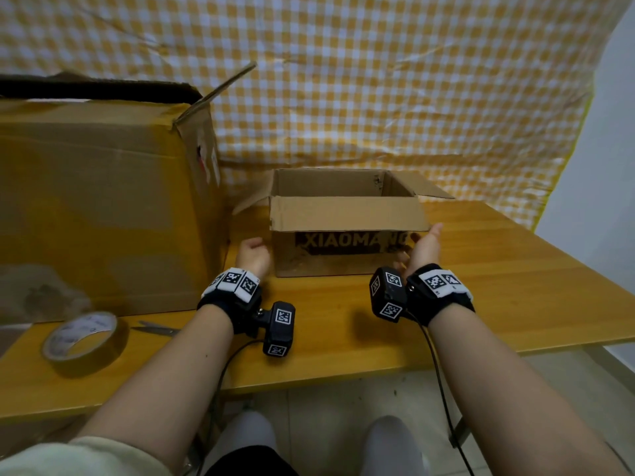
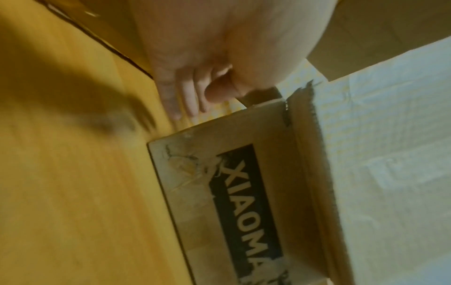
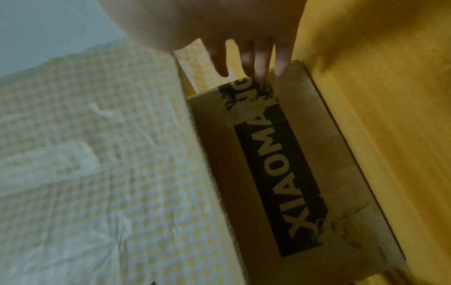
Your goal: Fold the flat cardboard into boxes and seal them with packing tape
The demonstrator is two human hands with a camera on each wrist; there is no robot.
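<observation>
Backdrop: yellow-and-white checked cloth (image 1: 378,97) hangs behind a wooden table (image 1: 498,286); pale wall at the far right.

Small cardboard box (image 1: 343,249): stands upright at the middle of the table, top open, printed "XIAOMA…" on its near face. Near flap folded down over that face; side flaps splay out left and right.

Inside the small box: only bare inner walls show; the floor is hidden, so I cannot tell what it holds, if anything.

Left hand (image 1: 252,254): just beside the box's left near corner, fingers loosely extended, holding nothing. In the left wrist view the fingers (image 2: 192,100) point along the left side wall, apparently apart from it.

Right hand (image 1: 426,247): at the box's right near corner, fingers spread and fairly straight. In the right wrist view the fingertips (image 3: 261,75) lie at the corner edge; contact is blurred and cannot be confirmed.

Handling, as a judgement: corrugated board, light and stiff across the panels, limp at the creases. The scuffed print suggests worn board that could tear. Best taken by flat palms on the two side walls, not by the flaps.

Large cardboard box (image 1: 103,201): far left, top flap partly raised; contents not visible.

Packing tape roll (image 1: 84,341): near left on the table, untouched.

Scissors (image 1: 154,328): just right of the roll.
</observation>
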